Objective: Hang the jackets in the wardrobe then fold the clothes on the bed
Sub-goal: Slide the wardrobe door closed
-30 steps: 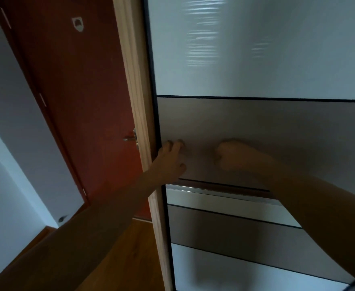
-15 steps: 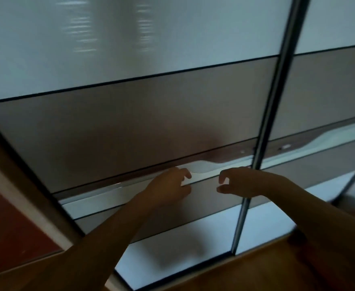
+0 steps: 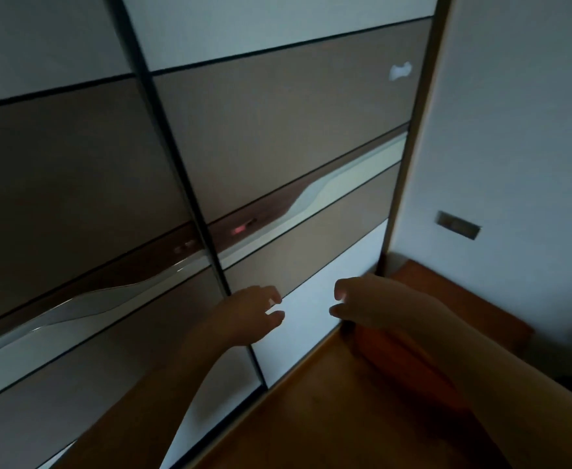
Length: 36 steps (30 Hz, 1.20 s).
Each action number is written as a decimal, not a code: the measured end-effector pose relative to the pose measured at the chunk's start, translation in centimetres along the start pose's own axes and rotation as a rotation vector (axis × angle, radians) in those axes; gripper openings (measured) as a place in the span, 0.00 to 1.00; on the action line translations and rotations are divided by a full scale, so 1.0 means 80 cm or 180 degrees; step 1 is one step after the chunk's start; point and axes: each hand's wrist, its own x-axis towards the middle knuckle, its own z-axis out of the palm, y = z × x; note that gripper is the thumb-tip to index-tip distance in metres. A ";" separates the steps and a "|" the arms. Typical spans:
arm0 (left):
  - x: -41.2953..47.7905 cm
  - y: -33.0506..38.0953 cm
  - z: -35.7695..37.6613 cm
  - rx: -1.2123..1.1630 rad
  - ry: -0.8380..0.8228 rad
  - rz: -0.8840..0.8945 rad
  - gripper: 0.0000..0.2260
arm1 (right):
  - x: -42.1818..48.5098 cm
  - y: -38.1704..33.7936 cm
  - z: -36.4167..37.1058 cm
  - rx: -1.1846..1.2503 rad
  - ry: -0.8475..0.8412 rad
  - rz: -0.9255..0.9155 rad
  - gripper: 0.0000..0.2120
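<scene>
Left hand [image 3: 247, 316], right hand [image 3: 376, 306]: loose, empty.

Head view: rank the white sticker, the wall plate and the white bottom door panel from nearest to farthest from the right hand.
1. Nearest: white bottom door panel, just left of the right hand.
2. Next: wall plate, up and to the right, on the wall.
3. Farthest: white sticker, high on the brown door panel.

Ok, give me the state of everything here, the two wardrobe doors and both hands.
Right wardrobe door: closed, no gap at its right edge.
Left wardrobe door: no gap showing; left edge out of view.
Left hand: fingers loosely curled, empty.
Right hand: fingers loosely curled, empty.
</scene>
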 end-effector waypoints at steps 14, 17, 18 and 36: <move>0.201 0.095 0.038 0.0261 -0.0303 0.0233 0.20 | 0.085 0.193 -0.036 0.0186 -0.0155 0.0495 0.12; 0.263 0.106 0.033 0.0219 -0.0394 0.0321 0.19 | 0.120 0.230 -0.059 0.0042 -0.0032 0.0510 0.12; 0.283 0.111 0.029 0.0221 -0.0406 0.0342 0.19 | 0.131 0.241 -0.068 0.0001 0.0030 0.0498 0.13; 0.558 0.256 -0.046 0.0840 -0.0358 0.0826 0.19 | 0.314 0.429 -0.233 0.0570 0.0471 0.0934 0.24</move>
